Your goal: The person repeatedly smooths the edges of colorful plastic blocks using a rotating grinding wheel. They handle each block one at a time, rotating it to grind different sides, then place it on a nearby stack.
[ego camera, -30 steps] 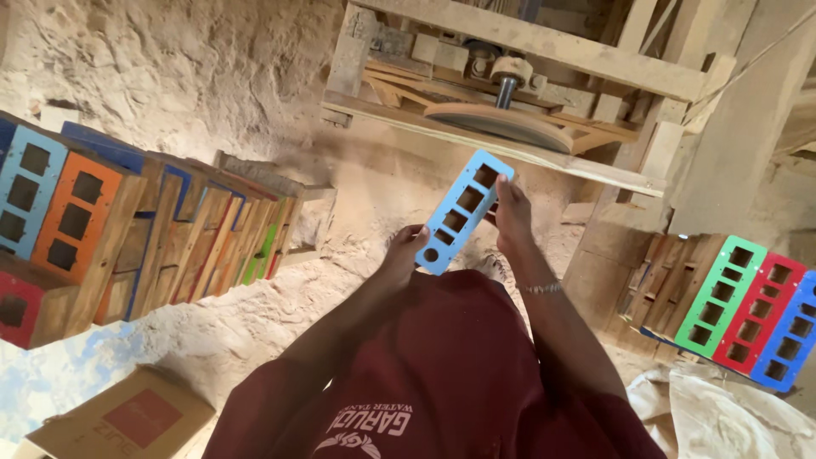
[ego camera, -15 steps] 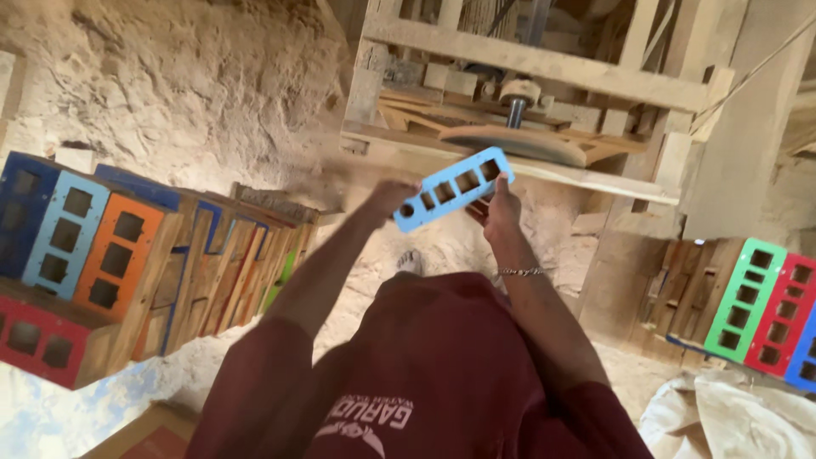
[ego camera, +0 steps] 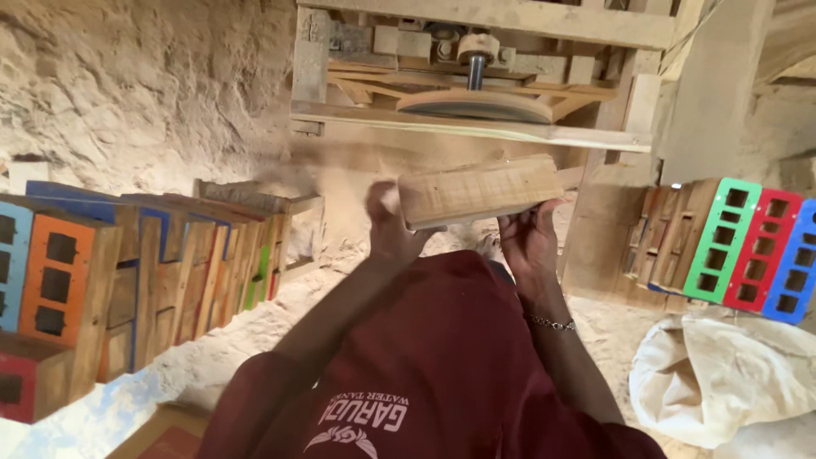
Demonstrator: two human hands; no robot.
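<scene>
A: Where are the hands?

B: Both sit at the middle of the frame, raised in front of the maroon shirt (ego camera: 442, 365). The left hand (ego camera: 393, 228) is blurred and presses against the left end of a wooden block (ego camera: 480, 190); the right hand (ego camera: 529, 242) grips it from below near the right end, fingers curled up around the lower edge. Both are clasped on the block.

A: What has changed since the earlier frame?

B: Half a second ago the blue painted face with its row of square holes faced the camera. Now the block has been turned, so the bare, pale wood side shows and the blue is out of sight. It also sits a little lower and closer to level.

A: Where is it relative to the hands?

B: Between them, resting above the right palm, just under the wooden tabletop (ego camera: 476, 127) that carries a round disc (ego camera: 474, 105).

A: And its long axis?

B: It runs left to right across the frame, the right end tilted slightly higher.

A: Anything nearby?

B: Stacked painted blocks (ego camera: 59, 272) at the left edge, green, red and blue ones (ego camera: 748, 246) at the right, and a white sack (ego camera: 722, 374) at lower right.
</scene>
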